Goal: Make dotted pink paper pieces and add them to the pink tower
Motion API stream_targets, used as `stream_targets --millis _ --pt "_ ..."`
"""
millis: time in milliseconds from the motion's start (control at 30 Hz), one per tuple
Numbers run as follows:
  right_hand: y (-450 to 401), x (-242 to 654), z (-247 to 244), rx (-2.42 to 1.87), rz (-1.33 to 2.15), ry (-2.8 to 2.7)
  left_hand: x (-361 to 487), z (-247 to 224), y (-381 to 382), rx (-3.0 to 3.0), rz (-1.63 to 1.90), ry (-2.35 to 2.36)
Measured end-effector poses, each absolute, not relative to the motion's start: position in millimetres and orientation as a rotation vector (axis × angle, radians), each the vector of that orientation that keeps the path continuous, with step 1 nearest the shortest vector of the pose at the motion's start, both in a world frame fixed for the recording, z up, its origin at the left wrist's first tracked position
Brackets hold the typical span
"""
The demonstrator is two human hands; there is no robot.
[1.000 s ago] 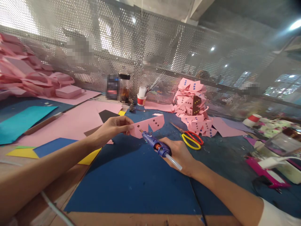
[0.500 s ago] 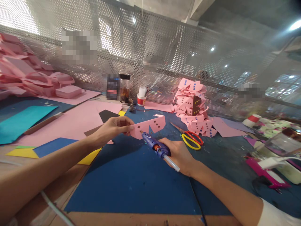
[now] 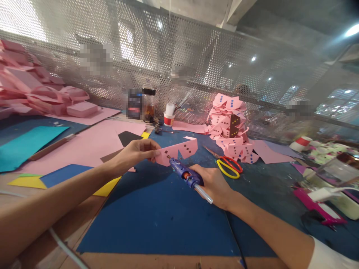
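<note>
Between thumb and fingers, my left hand point(image 3: 143, 150) pinches the left end of a pink paper piece point(image 3: 186, 150), which has a notch and small dark diamond marks. My right hand point(image 3: 214, 183) is wrapped round a blue-purple hot glue gun point(image 3: 183, 173) with a clear glue stick poking out of its back. The gun's nozzle is at the paper's left part, close to my left fingers; whether it touches cannot be told. Below both hands lies a dark blue mat point(image 3: 168, 220). Scissors point(image 3: 228, 167) with red and yellow handles rest to the right of the glue gun.
A tall pile of dotted pink paper pieces point(image 3: 228, 119) stands behind the scissors. Pink boxes point(image 3: 42, 89) are heaped at the far left. A jar point(image 3: 149, 106) and a red-and-white cup point(image 3: 169, 118) stand before the perforated metal screen point(image 3: 157, 48). The gun's black cord point(image 3: 234, 237) trails toward the front edge.
Almost nothing differs. The paper and the glue gun's tip have shifted very slightly; both hands keep their holds.
</note>
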State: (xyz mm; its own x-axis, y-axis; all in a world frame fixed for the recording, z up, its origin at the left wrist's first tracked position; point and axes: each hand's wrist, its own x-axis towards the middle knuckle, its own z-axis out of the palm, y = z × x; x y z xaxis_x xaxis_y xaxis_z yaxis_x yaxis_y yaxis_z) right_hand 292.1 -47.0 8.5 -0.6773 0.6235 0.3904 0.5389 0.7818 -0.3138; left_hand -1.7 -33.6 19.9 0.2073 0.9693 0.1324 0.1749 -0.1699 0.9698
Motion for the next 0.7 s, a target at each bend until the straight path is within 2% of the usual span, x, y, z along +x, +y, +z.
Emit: stream_targets --millis 700 --pt "-46.4 292.4 5.0 -0.835 0.198 -2.483 -2.9 19.9 -33.5 1.548 1.067 1.11"
